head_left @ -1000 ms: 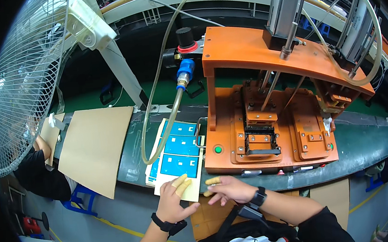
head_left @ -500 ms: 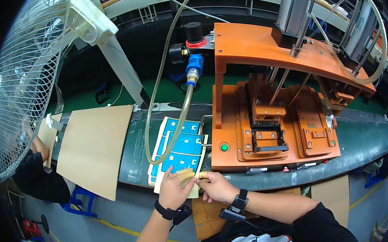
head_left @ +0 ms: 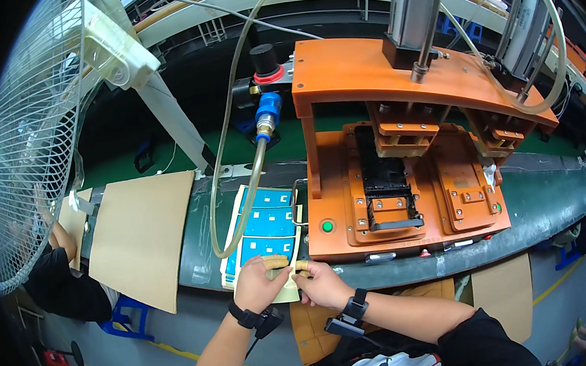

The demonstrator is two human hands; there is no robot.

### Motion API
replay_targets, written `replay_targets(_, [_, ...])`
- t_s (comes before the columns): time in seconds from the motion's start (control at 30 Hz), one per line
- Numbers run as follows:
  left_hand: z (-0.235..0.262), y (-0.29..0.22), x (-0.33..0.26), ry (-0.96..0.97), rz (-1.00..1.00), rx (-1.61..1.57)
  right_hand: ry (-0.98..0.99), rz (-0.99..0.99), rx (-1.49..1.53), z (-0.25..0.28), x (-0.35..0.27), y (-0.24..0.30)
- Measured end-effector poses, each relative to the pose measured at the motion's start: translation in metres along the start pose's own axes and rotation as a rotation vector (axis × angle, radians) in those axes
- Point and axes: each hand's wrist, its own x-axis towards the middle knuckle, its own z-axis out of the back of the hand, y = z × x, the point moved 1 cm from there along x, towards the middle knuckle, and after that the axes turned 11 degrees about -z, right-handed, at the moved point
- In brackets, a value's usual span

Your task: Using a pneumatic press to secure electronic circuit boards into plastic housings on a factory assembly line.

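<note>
My left hand [head_left: 258, 279] and my right hand [head_left: 322, 283] meet at the near end of a stack of pale yellow backing sheets with blue adhesive pieces [head_left: 268, 220]. Both hands are closed, thumbs and fingertips pinched close together. Pale yellow coverings wrap some of the fingers. Whatever sits between the fingertips is too small to make out. Right of the sheets stands an orange pneumatic press [head_left: 344, 238]. Its left fixture holds a long black part [head_left: 384, 174], and the left press block [head_left: 406, 130] hangs raised above it.
A clear air hose [head_left: 243, 219] loops down over the blue sheets from a blue fitting [head_left: 268, 108]. A large cardboard sheet [head_left: 144, 232] lies left on the dark green bench. A wire-guarded fan [head_left: 31, 137] fills the upper left. Another person [head_left: 66, 286] sits at the far left.
The left press block has risen, uncovering the black part in the fixture. My hands stay pinched together at the sheets, nearly in place. The view has shifted slightly.
</note>
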Motion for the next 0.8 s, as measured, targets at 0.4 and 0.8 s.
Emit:
replay_targets(0.4, [0.097,0.162,-0.016,-0.64,0.554,-0.558,-0.024,-0.105,0.237,-0.016,0.002,0.004])
replay_targets(0.8, [0.09,0.044,-0.084,-0.777,0.266,-1.168,-0.046,0.34,-0.302,0.036,-0.096,0.014])
